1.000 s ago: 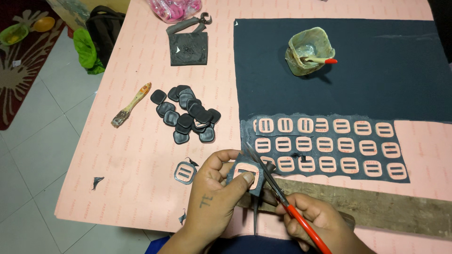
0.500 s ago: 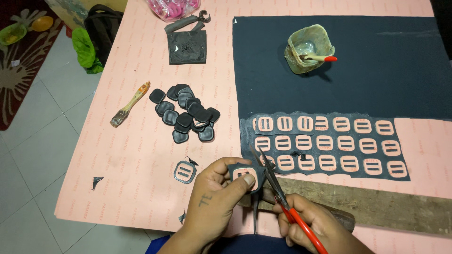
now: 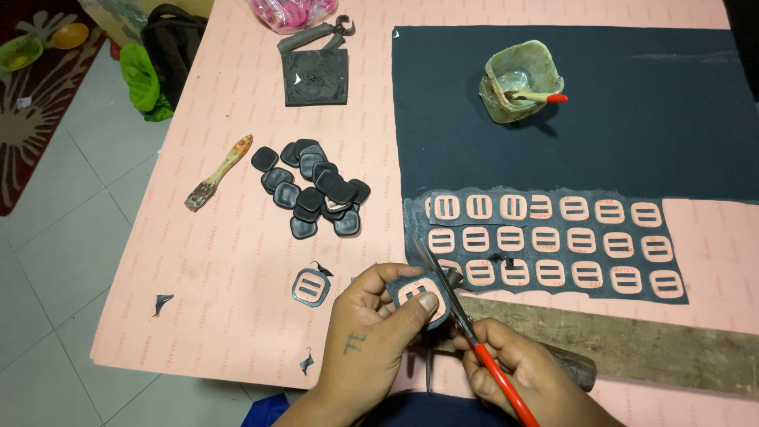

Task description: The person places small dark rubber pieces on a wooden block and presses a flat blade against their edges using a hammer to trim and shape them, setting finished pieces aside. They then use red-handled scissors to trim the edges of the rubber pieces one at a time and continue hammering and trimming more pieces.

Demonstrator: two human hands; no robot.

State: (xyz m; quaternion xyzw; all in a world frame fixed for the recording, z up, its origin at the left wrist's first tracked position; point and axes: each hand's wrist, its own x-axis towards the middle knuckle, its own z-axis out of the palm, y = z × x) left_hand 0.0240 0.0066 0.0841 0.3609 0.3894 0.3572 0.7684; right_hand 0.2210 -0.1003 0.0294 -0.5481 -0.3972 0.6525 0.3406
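Observation:
My left hand [image 3: 371,332] pinches a small pink buckle piece backed with dark fabric [image 3: 419,296] near the table's front edge. My right hand [image 3: 518,375] grips red-handled scissors [image 3: 466,324], whose blades cut along the right side of that piece. Just beyond lies a dark fabric strip [image 3: 545,241] with several pink buckle shapes stuck on it in rows. One trimmed buckle [image 3: 311,286] lies on the pink sheet to the left of my left hand.
A pile of several black covered buckles [image 3: 316,190] sits mid-table, with a small brush [image 3: 219,171] to its left. A large dark cloth [image 3: 632,111] carries a glue cup with a red-tipped stick [image 3: 518,83]. A wooden plank [image 3: 632,344] lies at the right front. Fabric scraps [image 3: 162,303] dot the pink sheet.
My left hand has turned the buckle piece a little and the scissors have moved further along its edge. Everything else on the table stays put.

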